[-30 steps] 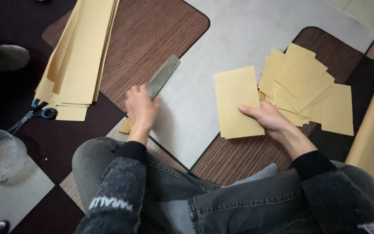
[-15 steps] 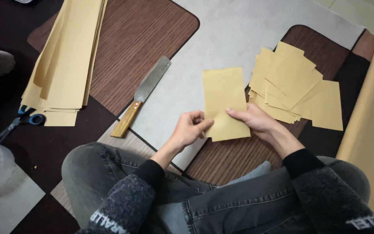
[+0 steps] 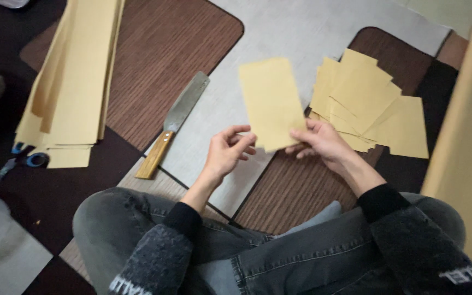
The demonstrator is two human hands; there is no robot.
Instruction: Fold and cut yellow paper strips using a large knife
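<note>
One yellow sheet [image 3: 271,104] pinched at bottom edge by right hand [image 3: 318,143] fingers; left hand [image 3: 226,154] fingers loosely curled beside it.

The sheet [image 3: 271,104] pinched in the right hand [image 3: 320,143] is matt tan paper, smooth and unprinted, like the fanned pile of cut sheets [image 3: 370,101] and the long paper stack [image 3: 72,82]. The knife [image 3: 173,124] has a dull grey metal blade and a varnished wooden handle. The floor mat [image 3: 159,65] shows brown wood-grain beside a pale grey, faintly textured panel, and the trousers [image 3: 279,257] are grey denim cloth.
</note>
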